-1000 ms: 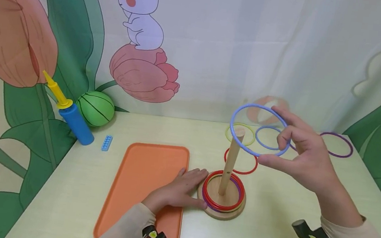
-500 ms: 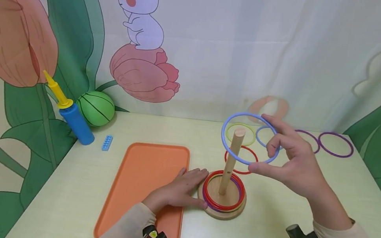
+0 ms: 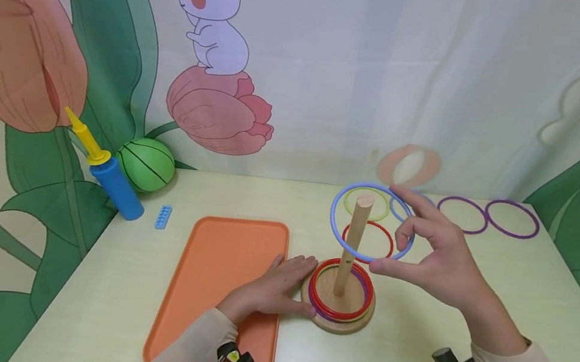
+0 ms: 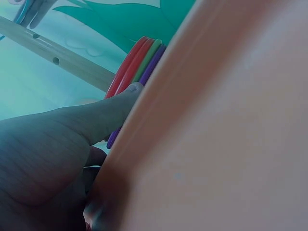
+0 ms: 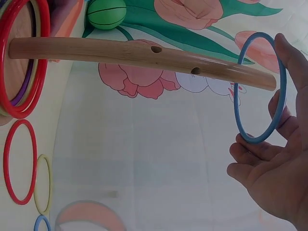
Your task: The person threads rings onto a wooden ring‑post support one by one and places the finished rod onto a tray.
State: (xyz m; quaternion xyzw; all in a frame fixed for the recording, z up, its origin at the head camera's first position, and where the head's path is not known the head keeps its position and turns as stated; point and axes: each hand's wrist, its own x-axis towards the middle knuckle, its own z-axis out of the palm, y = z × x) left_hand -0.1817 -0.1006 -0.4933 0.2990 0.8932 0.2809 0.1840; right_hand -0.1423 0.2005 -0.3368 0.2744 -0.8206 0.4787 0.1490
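Observation:
My right hand pinches a light blue ring between thumb and fingers. The right wrist view shows this ring encircling the top of the wooden post, held near its tip. The post rises from a round wooden base. Red rings lie stacked on that base, over yellowish and purple ones. With fingers outstretched, my left hand touches the left edge of the base. In the left wrist view its thumb lies beside the stacked rings.
An orange tray lies beneath my left forearm. Behind the post lie a red ring, a yellow ring, another blue ring, and purple rings. At left are a blue-and-yellow pump, a green ball and a small blue block.
My right hand has moved left and down with the blue ring, bringing it around the upper part of the post. My left hand has stayed at the base.

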